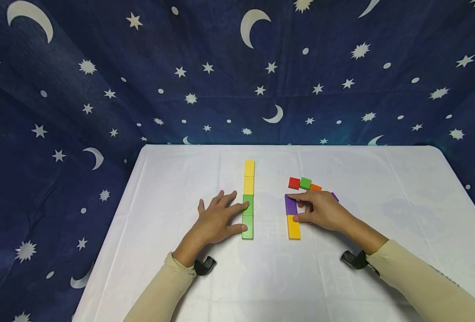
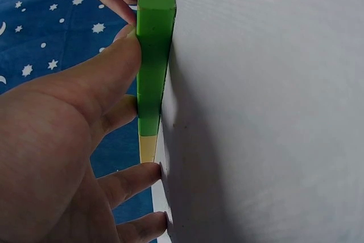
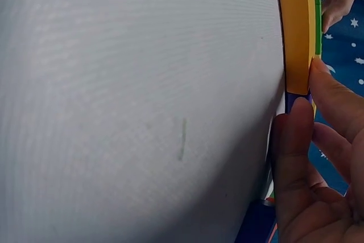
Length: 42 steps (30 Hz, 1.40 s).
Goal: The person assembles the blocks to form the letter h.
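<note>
Two yellow blocks (image 1: 249, 177) and two green blocks (image 1: 247, 217) form a straight row on the table. My left hand (image 1: 219, 221) lies to the left of that row, fingers spread. Its thumb and index fingertips touch the green blocks, seen closer as a green block (image 2: 154, 55) in the left wrist view. A purple block (image 1: 291, 205) stands end to end with an orange-yellow block (image 1: 293, 228), in a second row to the right. My right hand (image 1: 322, 210) pinches the purple block, its thumb near the joint. In the right wrist view fingers hide most of the purple block.
Behind the right hand lie a red block (image 1: 294, 183), another green block (image 1: 305, 183), an orange block (image 1: 315, 187) and a purple piece (image 1: 335, 197), partly hidden. The white-covered table (image 1: 269, 277) ends at a dark blue star-and-moon curtain (image 1: 221, 53).
</note>
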Tool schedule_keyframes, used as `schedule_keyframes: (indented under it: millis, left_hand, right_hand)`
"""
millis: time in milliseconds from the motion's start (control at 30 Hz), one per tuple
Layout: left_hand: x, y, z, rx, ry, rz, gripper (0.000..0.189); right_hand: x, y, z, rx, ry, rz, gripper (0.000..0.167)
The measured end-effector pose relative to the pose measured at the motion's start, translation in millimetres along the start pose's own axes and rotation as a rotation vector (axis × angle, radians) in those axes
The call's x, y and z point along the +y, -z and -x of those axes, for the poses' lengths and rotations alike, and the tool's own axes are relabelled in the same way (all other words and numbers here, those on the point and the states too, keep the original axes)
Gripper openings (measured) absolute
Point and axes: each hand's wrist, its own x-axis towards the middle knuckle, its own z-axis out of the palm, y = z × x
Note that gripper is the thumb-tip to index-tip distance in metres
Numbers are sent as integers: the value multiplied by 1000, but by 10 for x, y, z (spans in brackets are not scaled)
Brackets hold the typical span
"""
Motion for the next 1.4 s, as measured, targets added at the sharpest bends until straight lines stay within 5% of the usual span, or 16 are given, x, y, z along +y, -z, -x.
schedule_keyframes:
  millis: [1400]
  left_hand:
    - [-7,-2,-4,-10,-1,0,65]
  right_hand:
    - [-16,16,27,-9,-6,-15,65]
